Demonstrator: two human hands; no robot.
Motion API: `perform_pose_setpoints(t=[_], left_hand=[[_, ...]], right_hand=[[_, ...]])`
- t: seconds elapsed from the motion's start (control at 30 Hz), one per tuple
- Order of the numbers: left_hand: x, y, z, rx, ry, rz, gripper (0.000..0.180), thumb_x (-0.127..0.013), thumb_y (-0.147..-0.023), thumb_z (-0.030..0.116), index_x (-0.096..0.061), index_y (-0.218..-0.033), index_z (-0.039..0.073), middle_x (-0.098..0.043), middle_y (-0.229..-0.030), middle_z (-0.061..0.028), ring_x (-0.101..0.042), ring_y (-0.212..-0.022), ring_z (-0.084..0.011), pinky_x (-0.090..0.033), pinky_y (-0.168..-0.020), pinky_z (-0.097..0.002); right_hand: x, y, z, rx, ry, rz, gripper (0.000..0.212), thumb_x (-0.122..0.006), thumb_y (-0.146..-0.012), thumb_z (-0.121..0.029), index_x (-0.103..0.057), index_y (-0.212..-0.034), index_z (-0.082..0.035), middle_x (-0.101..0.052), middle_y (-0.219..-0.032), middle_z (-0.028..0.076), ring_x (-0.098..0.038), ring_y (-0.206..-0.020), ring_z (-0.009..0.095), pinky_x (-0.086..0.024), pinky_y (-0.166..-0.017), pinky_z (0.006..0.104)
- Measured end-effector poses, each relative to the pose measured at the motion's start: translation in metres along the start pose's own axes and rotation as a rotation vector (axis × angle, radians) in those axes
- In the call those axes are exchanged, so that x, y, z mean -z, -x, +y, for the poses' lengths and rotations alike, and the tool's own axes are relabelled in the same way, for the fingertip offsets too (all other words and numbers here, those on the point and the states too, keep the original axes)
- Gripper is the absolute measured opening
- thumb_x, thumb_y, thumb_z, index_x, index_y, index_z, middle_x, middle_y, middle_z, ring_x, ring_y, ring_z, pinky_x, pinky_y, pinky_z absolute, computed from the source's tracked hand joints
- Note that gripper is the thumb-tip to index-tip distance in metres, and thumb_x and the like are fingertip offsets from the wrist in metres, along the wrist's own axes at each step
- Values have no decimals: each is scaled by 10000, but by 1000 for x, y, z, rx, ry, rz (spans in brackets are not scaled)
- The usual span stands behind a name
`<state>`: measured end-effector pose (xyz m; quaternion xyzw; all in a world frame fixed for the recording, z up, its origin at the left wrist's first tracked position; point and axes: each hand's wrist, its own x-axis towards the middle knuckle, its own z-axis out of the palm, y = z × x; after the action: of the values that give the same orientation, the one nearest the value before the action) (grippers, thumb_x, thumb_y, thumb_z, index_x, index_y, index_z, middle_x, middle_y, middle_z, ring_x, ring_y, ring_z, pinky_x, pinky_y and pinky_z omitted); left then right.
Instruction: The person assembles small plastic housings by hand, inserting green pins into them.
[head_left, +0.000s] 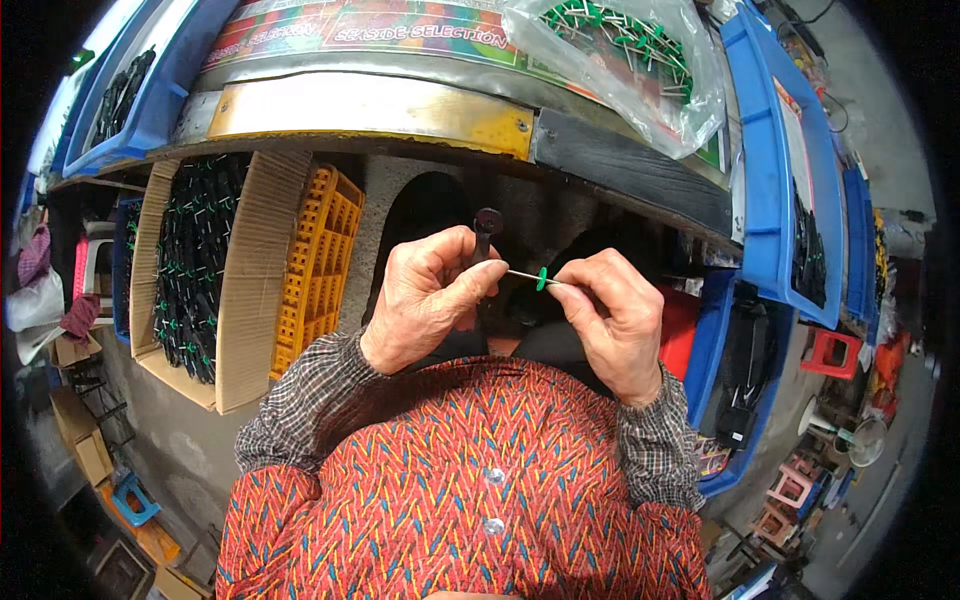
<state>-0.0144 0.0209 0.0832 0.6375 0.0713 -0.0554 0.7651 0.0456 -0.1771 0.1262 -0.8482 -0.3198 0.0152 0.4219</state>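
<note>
Left hand (430, 290) at the centre of the frame, fingers curled, grasping a slim black part (484, 240) with a rounded end pointing up; right hand (615, 320), right of centre, thumb and forefinger pinching the near end of a thin metal pin (522, 274); pin carries a green crosspiece (542, 279) and spans the gap between both hands, its other end at the left thumb; exact contact with the black part hidden by the fingers.

Tabletop (330, 62) across the top of the frame; on it, top right of centre, a clear plastic bag (695, 125) of green-and-metal pins (640, 50); blue bins at upper left (155, 112) and upper right (760, 170), both with black pieces inside; left of centre, a cardboard box (252, 290) packed with black parts bearing green bits; beside it, an orange-yellow crate (318, 270); red stool (832, 352) at far right.
</note>
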Motion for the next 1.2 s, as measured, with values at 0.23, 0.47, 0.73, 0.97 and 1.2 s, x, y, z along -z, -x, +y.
perform_pose_setpoints(t=[0.23, 0.47, 0.73, 0.97, 1.2], left_hand=[[-3, 5, -10, 29, 79, 22, 114, -613, -928, 133, -597, -908, 21, -623, -718, -11, -531, -485, -42, -416, -429, -184], [-4, 4, -18, 44, 101, 16, 111, -612, -928, 128, -595, -908, 20, -620, -716, -11, -529, -486, -43, -417, -431, -185], [-4, 2, -23, 64, 115, 19, 119, -622, -922, 134, -595, -906, 20, -617, -712, -10, -525, -489, -43, -410, -428, -183], [-4, 2, -26, 65, 119, 4, 122, -619, -925, 140, -595, -907, 22, -619, -723, -11, -527, -494, -42, -411, -431, -182], [-4, 2, -28, 73, 107, 9, 112, -618, -923, 132, -600, -916, 21, -616, -723, -10, -528, -498, -40, -412, -434, -179]], right_hand=[[-5, 16, 15, -364, -329, -7, 193, -650, -893, -144, -632, -795, 21, -591, -697, 47, -529, -634, 98, -419, -572, 249], [-9, 19, 18, -503, -526, -27, 155, -651, -902, -138, -634, -828, -3, -541, -679, -39, -463, -593, 20, -376, -518, 199], [-10, 17, 20, -488, -593, -34, 91, -651, -884, -81, -617, -826, -20, -537, -695, -52, -459, -597, 8, -370, -518, 183], [-13, 18, 20, -412, -549, -15, 61, -643, -880, -63, -615, -856, -15, -549, -742, -49, -478, -642, 13, -389, -560, 179], [-13, 22, 24, -443, -450, -53, 125, -631, -909, -119, -626, -863, -2, -523, -696, -45, -456, -595, 24, -372, -516, 202]])
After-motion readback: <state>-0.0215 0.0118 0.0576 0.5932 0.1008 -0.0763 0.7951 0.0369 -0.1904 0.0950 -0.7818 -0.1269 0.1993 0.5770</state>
